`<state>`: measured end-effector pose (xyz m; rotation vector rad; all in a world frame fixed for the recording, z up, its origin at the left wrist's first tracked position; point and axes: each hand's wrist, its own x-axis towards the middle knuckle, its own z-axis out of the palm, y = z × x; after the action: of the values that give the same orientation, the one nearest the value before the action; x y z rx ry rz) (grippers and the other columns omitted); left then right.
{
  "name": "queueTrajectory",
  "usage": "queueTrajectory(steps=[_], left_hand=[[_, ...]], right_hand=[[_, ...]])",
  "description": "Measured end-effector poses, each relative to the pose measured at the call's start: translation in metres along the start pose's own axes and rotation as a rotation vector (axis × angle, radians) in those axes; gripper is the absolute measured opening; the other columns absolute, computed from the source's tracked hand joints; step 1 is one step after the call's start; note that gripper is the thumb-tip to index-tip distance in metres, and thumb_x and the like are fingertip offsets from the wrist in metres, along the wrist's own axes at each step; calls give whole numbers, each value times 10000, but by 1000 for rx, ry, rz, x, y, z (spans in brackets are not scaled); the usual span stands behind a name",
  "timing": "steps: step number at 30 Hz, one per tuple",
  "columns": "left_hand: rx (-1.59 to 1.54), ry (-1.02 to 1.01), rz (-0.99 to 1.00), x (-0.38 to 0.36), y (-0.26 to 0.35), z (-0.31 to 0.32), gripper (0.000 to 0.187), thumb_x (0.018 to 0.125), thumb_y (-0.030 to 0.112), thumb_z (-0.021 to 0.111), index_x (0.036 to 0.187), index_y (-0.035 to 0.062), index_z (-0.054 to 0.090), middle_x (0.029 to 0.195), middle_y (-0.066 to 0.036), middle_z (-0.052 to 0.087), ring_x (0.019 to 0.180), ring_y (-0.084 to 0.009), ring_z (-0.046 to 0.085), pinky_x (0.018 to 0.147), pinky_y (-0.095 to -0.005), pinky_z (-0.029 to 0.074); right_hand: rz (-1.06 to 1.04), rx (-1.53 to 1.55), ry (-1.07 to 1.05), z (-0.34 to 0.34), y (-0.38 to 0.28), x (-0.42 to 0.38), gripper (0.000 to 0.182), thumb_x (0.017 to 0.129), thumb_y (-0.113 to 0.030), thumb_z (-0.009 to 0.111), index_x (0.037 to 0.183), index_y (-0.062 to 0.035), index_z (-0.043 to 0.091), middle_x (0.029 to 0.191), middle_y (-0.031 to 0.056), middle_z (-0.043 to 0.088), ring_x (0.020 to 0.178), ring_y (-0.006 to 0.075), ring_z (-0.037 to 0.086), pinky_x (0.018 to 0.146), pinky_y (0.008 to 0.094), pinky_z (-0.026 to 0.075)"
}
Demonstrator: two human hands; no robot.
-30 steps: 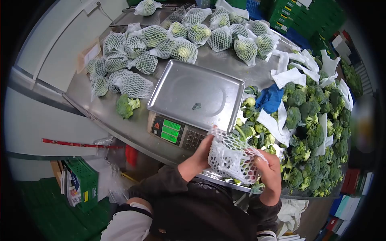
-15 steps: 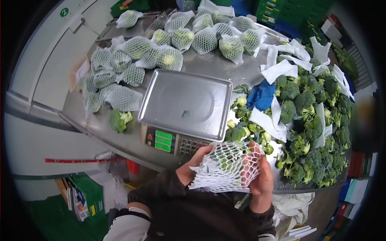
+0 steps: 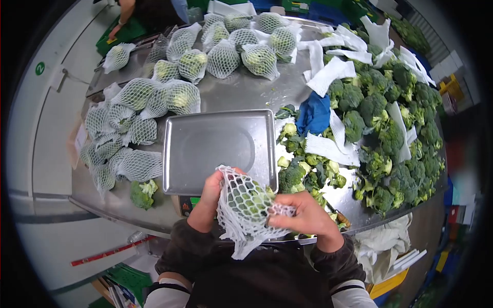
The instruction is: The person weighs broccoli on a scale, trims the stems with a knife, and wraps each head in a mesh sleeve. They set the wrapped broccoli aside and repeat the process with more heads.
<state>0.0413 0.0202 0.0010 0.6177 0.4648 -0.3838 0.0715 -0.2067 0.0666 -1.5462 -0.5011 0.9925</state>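
Between my hands, over the near edge of the scale, is a white foam net sleeve (image 3: 240, 228) with green broccoli (image 3: 248, 199) showing through its mesh. My left hand (image 3: 209, 191) is closed on the net's left side, its fingers partly hidden behind it. On the right, my right hand (image 3: 303, 214) pinches a bunched end of the net between thumb and fingers. Just beyond them is the scale's steel pan (image 3: 205, 149), its display mostly covered. One bare broccoli head (image 3: 143, 194) lies left of the scale.
Netted heads (image 3: 223, 58) cover the table's left and back. At right is a large broccoli pile (image 3: 390, 133) with loose white net sleeves (image 3: 331, 74) and a blue cloth (image 3: 313, 114). A knife handle (image 3: 343, 220) shows near the front edge. Another person's hand (image 3: 115, 32) reaches into a green crate.
The net with the broccoli has moved left and been turned, and my right hand now pinches its gathered end. My view has shifted, bringing more of the other person into sight.
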Motion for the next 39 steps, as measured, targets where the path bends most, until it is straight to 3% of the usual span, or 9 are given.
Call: queueTrajectory(steps=[4, 10, 11, 12, 14, 25, 29, 35, 39], left_hand=[[182, -158, -109, 13, -8, -13, 377, 875, 249, 330, 935, -19, 586, 874, -123, 631, 805, -197, 609, 772, -313, 485], [-277, -14, -260, -2, 4, 39, 480, 838, 313, 352, 1126, -24, 535, 1087, -158, 599, 973, -256, 585, 880, -360, 455], [-334, 70, -233, -6, 9, 45, 417, 872, 340, 381, 1019, 13, 595, 968, -143, 638, 861, -257, 625, 828, -406, 496], [-334, 70, -238, -3, 8, 39, 417, 872, 340, 381, 1019, 13, 595, 968, -143, 638, 861, -257, 625, 828, -406, 496], [-347, -43, -222, 7, 0, 17, 413, 873, 357, 388, 996, 27, 604, 944, -140, 645, 856, -256, 626, 823, -408, 498], [-59, 53, -382, 27, 2, 5, 393, 898, 257, 357, 1125, 5, 556, 1037, -126, 631, 894, -223, 626, 829, -346, 496], [-150, 47, -363, 33, 9, 12, 416, 850, 268, 382, 1117, 0, 556, 1038, -149, 624, 924, -251, 613, 854, -363, 482], [-603, -366, -243, 36, 16, -16, 428, 821, 271, 375, 1115, 20, 558, 1044, -173, 614, 957, -314, 595, 875, -434, 467], [-370, -123, 61, 39, 19, -31, 432, 840, 275, 358, 1132, 20, 549, 1073, -171, 602, 979, -315, 585, 888, -445, 459]], right_hand=[[-242, 95, 50, 13, 5, 20, 203, 858, -208, 605, 918, -15, 627, 728, -13, 605, 627, 31, 507, 565, 194, 415], [121, 1145, 471, 0, 36, 28, 234, 913, -208, 508, 994, -2, 584, 705, 2, 602, 442, 34, 488, 350, 169, 349], [135, 1092, 438, 0, 48, 26, 256, 909, -220, 514, 1005, 8, 581, 715, 7, 610, 454, 43, 506, 357, 170, 362], [122, 1108, 332, -1, 66, 26, 302, 908, -229, 503, 1065, 20, 566, 957, 108, 642, 809, 157, 632, 737, 280, 518], [261, 1113, 517, 10, 48, 42, 254, 917, -216, 505, 1027, 2, 572, 816, 22, 623, 496, 25, 517, 377, 152, 368], [-132, 995, 219, 4, 27, 55, 586, 943, -164, 433, 1441, -147, 124, 1337, 78, 407, 636, 24, 505, 480, 155, 407], [-133, 1247, 500, 12, 17, 54, 544, 923, -133, 437, 1414, -80, 208, 1315, 130, 442, 910, 142, 618, 794, 237, 503], [10, 1207, 454, 9, 62, 50, 378, 876, -102, 531, 1227, 26, 472, 1052, 117, 621, 865, 137, 622, 768, 255, 511], [151, 1302, 414, 44, 54, 81, 333, 907, -156, 516, 1207, -14, 488, 1084, 85, 601, 901, 137, 606, 783, 265, 504]])
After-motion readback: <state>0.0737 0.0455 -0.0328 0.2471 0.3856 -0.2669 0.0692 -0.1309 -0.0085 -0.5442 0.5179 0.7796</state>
